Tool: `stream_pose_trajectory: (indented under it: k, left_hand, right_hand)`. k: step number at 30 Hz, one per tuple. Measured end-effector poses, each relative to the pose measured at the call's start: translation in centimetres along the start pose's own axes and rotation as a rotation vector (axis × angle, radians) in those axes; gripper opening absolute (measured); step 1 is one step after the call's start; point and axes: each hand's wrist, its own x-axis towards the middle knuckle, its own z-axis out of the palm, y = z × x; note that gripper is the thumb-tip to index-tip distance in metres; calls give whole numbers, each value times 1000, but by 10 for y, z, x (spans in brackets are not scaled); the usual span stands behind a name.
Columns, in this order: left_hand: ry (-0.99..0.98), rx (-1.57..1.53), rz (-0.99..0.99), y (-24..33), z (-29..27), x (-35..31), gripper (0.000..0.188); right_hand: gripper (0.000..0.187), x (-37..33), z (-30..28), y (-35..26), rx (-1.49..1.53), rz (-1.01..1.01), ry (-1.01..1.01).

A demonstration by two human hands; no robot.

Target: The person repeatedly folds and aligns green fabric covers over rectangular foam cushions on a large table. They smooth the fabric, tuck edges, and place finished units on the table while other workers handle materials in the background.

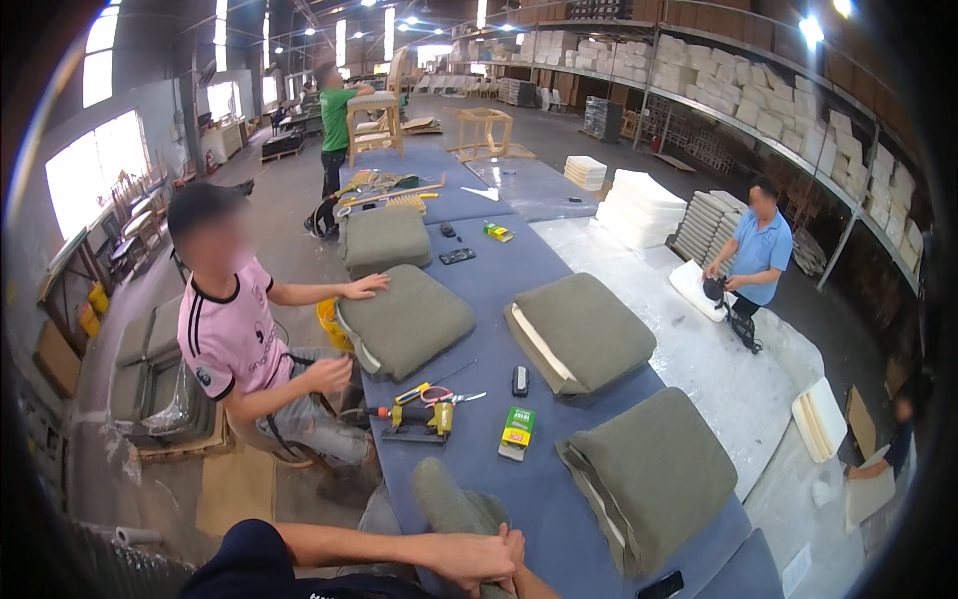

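Close to me at the near table edge, a rolled or bunched olive-grey fabric piece [451,499] rises beside my hands. My left hand [474,559] is closed on it, and my right hand [515,552] pinches it right alongside, the two touching. Part of the fabric hangs below my fingers, and the lower picture edge cuts it off. To the right of my hands lies an olive-grey cushion [654,474] with a pale filling edge showing. Just ahead rest a staple gun [424,424], scissors [454,398], a yellow-handled screwdriver [414,392] and a green-yellow box [516,432].
More cushions [589,329] lie along the blue table [479,290]. On the left a seated co-worker in pink [235,319] touches another cushion [409,319]. A phone [661,586] lies near the right edge. A co-worker in blue [763,245] stands beyond white foam sheets [644,210].
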Motion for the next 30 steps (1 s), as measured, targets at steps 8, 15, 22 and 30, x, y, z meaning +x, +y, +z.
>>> stream_pose_trajectory:
  k: [8,15,22,30]
  left_hand:
    - [-146,-66,0,34,-15,-36,53]
    - [-64,18,118,-2,-13,1,41]
    - [40,91,231,-17,-12,58,76]
    - [-229,343,277,25,15,119,67]
  right_hand:
    - [59,0,-25,10,-350,-169,-8]
    - [45,-149,-208,-32,377,-315,-323]
    - [55,-325,-214,-53,366,-361,655]
    - [77,-309,-177,-44,105,-325,1232]
